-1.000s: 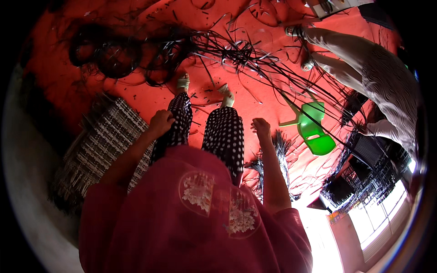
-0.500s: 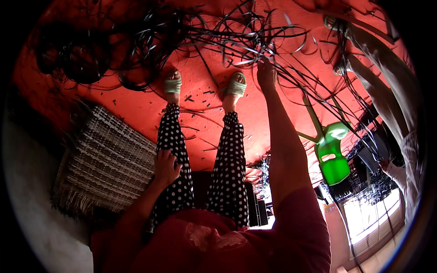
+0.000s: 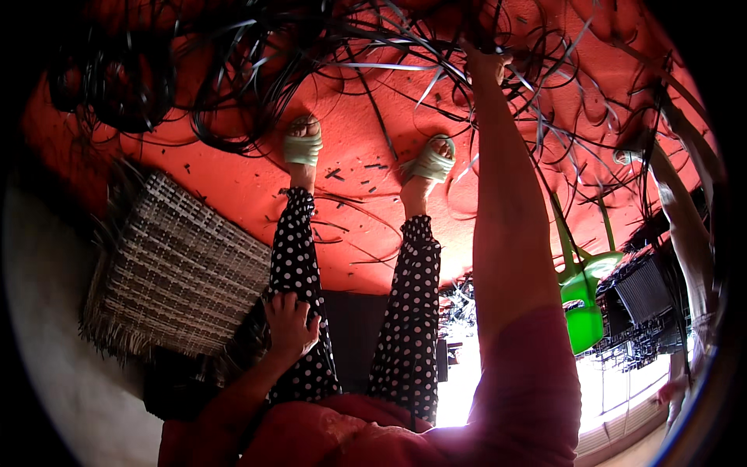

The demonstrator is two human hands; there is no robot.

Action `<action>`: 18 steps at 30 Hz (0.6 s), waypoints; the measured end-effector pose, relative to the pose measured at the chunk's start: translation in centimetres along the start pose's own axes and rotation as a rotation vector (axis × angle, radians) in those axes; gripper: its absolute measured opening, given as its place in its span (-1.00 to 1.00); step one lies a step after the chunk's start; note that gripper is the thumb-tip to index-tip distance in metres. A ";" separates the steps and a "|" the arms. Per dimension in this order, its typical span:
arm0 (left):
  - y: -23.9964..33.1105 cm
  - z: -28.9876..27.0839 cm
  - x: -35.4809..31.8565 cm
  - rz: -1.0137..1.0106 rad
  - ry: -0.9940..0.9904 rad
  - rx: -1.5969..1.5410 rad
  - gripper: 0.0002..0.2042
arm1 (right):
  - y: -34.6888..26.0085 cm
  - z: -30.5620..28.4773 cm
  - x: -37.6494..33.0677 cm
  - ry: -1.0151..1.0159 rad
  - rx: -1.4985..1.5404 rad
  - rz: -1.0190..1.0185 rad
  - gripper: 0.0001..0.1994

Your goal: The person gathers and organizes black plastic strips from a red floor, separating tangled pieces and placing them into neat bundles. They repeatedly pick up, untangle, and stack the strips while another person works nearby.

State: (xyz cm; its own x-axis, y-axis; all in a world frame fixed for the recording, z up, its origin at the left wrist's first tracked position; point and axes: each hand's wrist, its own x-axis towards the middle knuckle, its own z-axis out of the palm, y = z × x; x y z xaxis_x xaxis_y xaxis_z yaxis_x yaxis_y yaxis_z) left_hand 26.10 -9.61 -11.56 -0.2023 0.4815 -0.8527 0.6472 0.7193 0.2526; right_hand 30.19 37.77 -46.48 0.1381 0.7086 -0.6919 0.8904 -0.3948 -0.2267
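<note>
My right arm reaches far ahead over the floor, and my right hand (image 3: 487,67) is closed round some of the tangled black strips (image 3: 436,45). They look like flat plastic weaving strands; a few catch the light and shine grey. Its fingertips are partly lost in the dark tangle. My left hand (image 3: 291,327) lies on my left thigh, on dotted trousers (image 3: 294,257), fingers a little apart and nothing in them. Left of that leg leans a woven grey-brown panel (image 3: 191,268) with frayed strip ends along its edges.
Coils of black strip (image 3: 128,93) lie at the far left of the red floor (image 3: 358,257). Small black offcuts are scattered near my sandals (image 3: 303,148). A green plastic chair (image 3: 583,327) stands at the right, and another person's leg (image 3: 677,202) is beyond it.
My right hand has moved farther ahead and slightly right, and strips around it have shifted and spread. The view has shifted. My left hand stays on my thigh. The other person has moved right.
</note>
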 end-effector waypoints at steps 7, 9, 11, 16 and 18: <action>0.5 -2.4 -0.6 0.076 0.040 -0.021 -0.74 | 5.8 1.1 -14.1 -0.654 0.001 -0.159 -0.62; 1.1 -4.0 1.1 0.045 0.044 -0.171 -0.69 | 2.1 -6.0 -28.2 -0.781 0.403 -0.032 -0.49; 3.3 -6.5 3.0 -0.039 -0.053 -1.092 -0.61 | -2.0 -14.7 -39.0 -1.160 0.509 0.173 -0.64; 6.1 -16.5 1.6 0.548 -0.776 -2.709 -0.54 | -1.1 -22.9 -55.0 -1.552 0.449 0.131 -0.65; 5.6 -22.3 -1.7 0.681 -1.112 -2.828 -0.49 | -4.6 -27.3 -59.0 -1.668 0.661 0.319 -0.59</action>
State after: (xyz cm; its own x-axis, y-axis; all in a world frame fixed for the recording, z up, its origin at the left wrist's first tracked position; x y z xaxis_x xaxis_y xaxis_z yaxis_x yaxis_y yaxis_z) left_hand 13.74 4.76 1.54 0.0072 0.9774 -0.2112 -0.7449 -0.1356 -0.6532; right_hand 29.80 13.81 14.11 -0.6488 -0.5281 -0.5479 0.5638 -0.8171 0.1201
